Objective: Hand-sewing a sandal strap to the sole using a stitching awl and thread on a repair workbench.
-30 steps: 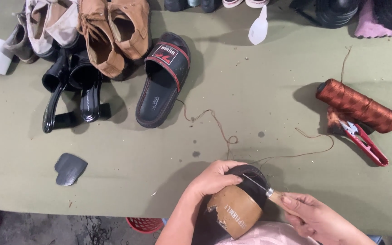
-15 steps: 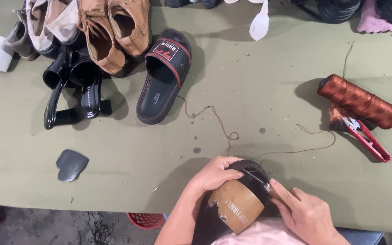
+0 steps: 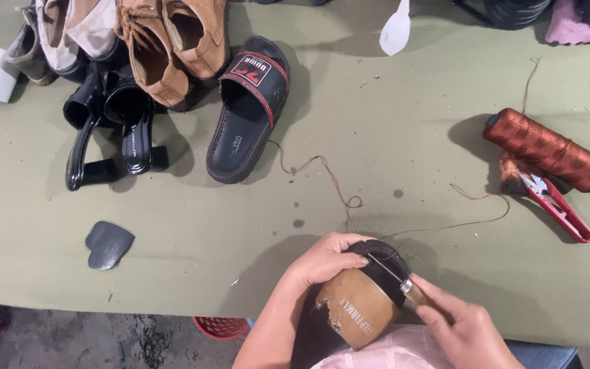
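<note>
1. Head view, near edge of the olive-green table (image 3: 390, 116): a sandal (image 3: 360, 304) tipped sole-up – tan, smooth footbed-coloured underside with a scuffed patch at its left, black rounded upper behind it, partly over the table edge toward the lap.
2. Left hand (image 3: 322, 263): curled narrow over the sandal's top, fingers wrapped on the black upper, thumb pressed along the tan sole – gripping it firmly.
3. Right hand (image 3: 462, 331): fingers pinched tight around a thin metal awl (image 3: 394, 273), its slim shaft lying across the black upper, a silvery ferrule just at the fingertips.
4. Brown thread (image 3: 339, 188): fine and wavy, looping across the table from the sandal toward the far right.
5. Right side: a fat, ribbed spool (image 3: 548, 150) of coppery-brown thread lying on its side, and touching it below, red-handled thread snips (image 3: 558, 205), pointed and narrow.
6. Far left: a black slide sandal (image 3: 244, 130) with a red-edged strap, matte rubber; beside it tan suede lace-up shoes (image 3: 169, 48), glossy black heeled sandals (image 3: 114, 126), and pale worn shoes (image 3: 63, 31) in a heap.
7. Left foreground: a small dark-grey rubber heel piece (image 3: 107, 244), flat and rounded, well apart from the hands.
8. Top centre: a white plastic piece (image 3: 396, 31), teardrop-shaped.
</note>
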